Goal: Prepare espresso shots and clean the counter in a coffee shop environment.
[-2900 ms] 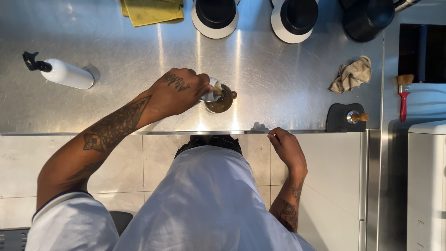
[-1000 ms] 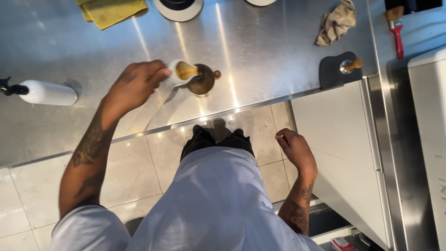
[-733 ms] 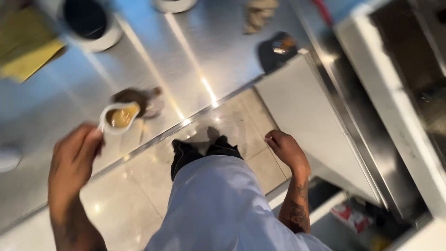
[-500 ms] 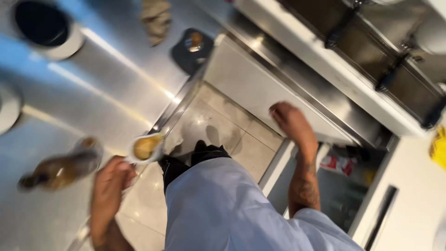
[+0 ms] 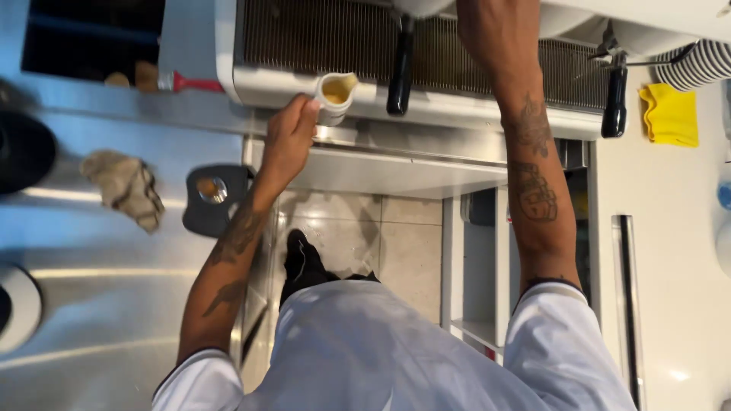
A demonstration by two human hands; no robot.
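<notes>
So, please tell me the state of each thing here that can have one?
Small white jug: upright, holding tan liquid, gripped by left hand.
Right hand: out of view above the frame.
Crumpled beige cloth: lying on the steel counter.
Yellow folded cloth: lying flat.

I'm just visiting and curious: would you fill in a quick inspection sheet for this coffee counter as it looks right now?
Surface: steel counter on the left, white counter on the right.
Job's things: small white cup holding a tan liquid, held at the edge of the coffee machine's drip grille.
Clutter: crumpled beige cloth, dark mat with a metal tamper, yellow cloth, stacked striped saucers.
Hands: left hand grips the cup; right hand is out of frame, only its forearm shows reaching up over the machine.
Cables: nothing seen.
Surroundings: tiled floor, two black portafilter handles.
</notes>
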